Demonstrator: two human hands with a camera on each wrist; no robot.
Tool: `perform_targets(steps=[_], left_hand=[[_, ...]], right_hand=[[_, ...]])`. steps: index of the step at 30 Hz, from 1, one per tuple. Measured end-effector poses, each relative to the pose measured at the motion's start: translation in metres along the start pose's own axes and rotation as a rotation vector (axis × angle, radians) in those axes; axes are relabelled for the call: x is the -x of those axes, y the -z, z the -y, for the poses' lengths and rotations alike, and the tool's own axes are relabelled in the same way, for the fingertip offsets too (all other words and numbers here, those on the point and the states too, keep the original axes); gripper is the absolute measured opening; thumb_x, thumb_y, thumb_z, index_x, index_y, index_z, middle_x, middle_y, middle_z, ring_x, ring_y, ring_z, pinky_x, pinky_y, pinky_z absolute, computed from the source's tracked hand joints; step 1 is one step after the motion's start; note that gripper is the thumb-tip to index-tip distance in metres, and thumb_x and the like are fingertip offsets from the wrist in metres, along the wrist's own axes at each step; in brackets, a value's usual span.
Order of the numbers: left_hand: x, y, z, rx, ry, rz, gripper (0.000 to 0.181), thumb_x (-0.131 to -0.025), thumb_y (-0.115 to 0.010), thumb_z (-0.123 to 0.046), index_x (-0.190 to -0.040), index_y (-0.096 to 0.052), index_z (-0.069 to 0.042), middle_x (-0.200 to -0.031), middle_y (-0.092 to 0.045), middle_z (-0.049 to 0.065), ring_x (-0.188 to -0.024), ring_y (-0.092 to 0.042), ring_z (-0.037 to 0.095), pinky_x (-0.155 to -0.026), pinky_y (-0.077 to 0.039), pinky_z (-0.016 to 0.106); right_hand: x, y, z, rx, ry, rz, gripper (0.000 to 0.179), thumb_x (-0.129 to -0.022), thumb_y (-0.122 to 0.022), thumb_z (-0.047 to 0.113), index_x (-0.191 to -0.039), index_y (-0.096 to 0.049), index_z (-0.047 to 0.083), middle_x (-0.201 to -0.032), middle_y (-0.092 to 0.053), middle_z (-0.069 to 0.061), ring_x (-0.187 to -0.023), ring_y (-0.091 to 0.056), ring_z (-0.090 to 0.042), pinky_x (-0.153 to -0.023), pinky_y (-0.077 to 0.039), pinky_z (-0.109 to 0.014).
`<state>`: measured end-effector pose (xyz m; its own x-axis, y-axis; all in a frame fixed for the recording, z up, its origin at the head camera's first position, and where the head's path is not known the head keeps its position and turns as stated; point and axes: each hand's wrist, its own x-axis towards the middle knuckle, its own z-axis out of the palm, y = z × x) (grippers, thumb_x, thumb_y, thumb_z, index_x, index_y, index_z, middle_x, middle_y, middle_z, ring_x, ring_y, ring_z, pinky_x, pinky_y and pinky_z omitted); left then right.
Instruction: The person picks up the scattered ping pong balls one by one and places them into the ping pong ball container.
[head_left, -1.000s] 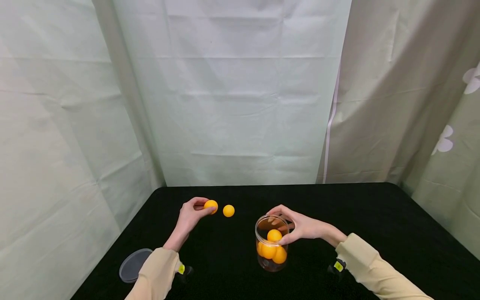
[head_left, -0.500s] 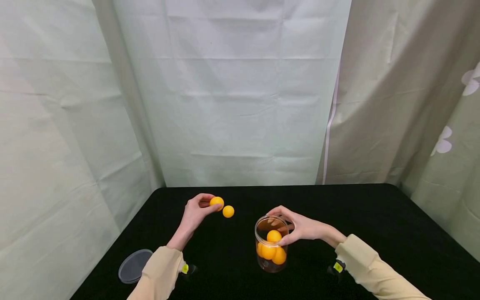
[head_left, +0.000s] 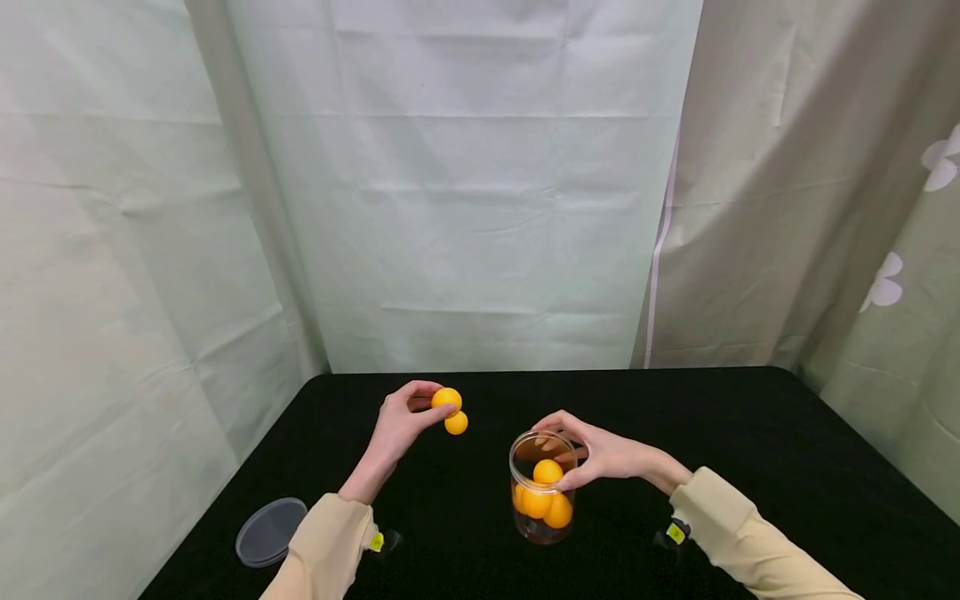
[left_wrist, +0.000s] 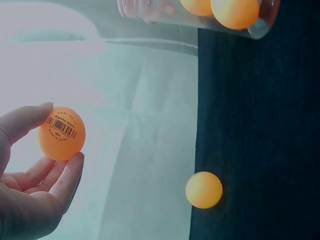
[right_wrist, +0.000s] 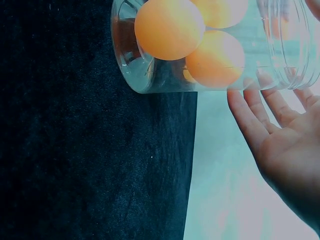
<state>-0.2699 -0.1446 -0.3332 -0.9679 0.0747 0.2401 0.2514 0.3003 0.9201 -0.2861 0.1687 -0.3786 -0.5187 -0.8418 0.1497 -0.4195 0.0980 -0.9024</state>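
Note:
Between thumb and fingers, my left hand [head_left: 401, 421] pinches an orange ping-pong ball [left_wrist: 62, 134] with printed lettering and a barcode. The ball is held up off the table. A second ping-pong ball [head_left: 456, 423] lies on the black table; in the head view the held one partly overlaps it, while the left wrist view shows them apart. A clear plastic jar [head_left: 544, 533] stands upright to the right with several orange balls inside. My right hand [head_left: 603, 452] grips the jar near its rim, thumb on the near side and fingers around the far side.
A translucent round lid [head_left: 270, 533] lies at the table's left, beside my left sleeve [head_left: 324, 542]. The black-covered table [head_left: 697, 408] ends at a back edge before pale hanging curtains [head_left: 480, 208].
My left hand has moved up and to the right with the pinched ping-pong ball, passing toward the ball on the table. The right hand and jar have stayed in place.

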Motion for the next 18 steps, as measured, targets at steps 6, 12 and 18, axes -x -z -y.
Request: perform_targets(steps=[6, 12, 18], left_hand=[[0.013, -0.006, -0.033, 0.011, -0.014, 0.036, 0.034, -0.081, -0.069, -0.014, -0.109, -0.056, 0.001, -0.105, -0.055, 0.013, -0.093, -0.052, 0.027, -0.079, -0.042, 0.04], [0.018, -0.011, -0.044, 0.021, -0.029, 0.054, 0.033, -0.081, -0.068, -0.012, -0.109, -0.056, 0.002, -0.106, -0.055, 0.013, -0.093, -0.052, 0.026, -0.078, -0.043, 0.038], [0.018, -0.014, -0.047, 0.04, -0.048, 0.072, 0.032, -0.081, -0.068, -0.011, -0.108, -0.057, 0.001, -0.105, -0.056, 0.012, -0.094, -0.053, 0.027, -0.077, -0.045, 0.037]], right_hand=[[-0.001, -0.001, 0.0, -0.003, 0.004, 0.003, 0.063, -0.079, -0.061, 0.014, -0.132, -0.027, 0.011, -0.13, -0.032, -0.013, -0.116, -0.037, -0.031, -0.089, -0.037, -0.044], [-0.002, -0.001, 0.001, -0.002, -0.001, 0.003, 0.063, -0.079, -0.061, 0.014, -0.132, -0.027, 0.011, -0.13, -0.032, -0.013, -0.115, -0.037, -0.03, -0.089, -0.037, -0.045], [-0.003, 0.0, 0.001, 0.0, 0.002, 0.01, 0.064, -0.079, -0.061, 0.014, -0.132, -0.026, 0.01, -0.13, -0.032, -0.013, -0.115, -0.037, -0.031, -0.089, -0.037, -0.045]])
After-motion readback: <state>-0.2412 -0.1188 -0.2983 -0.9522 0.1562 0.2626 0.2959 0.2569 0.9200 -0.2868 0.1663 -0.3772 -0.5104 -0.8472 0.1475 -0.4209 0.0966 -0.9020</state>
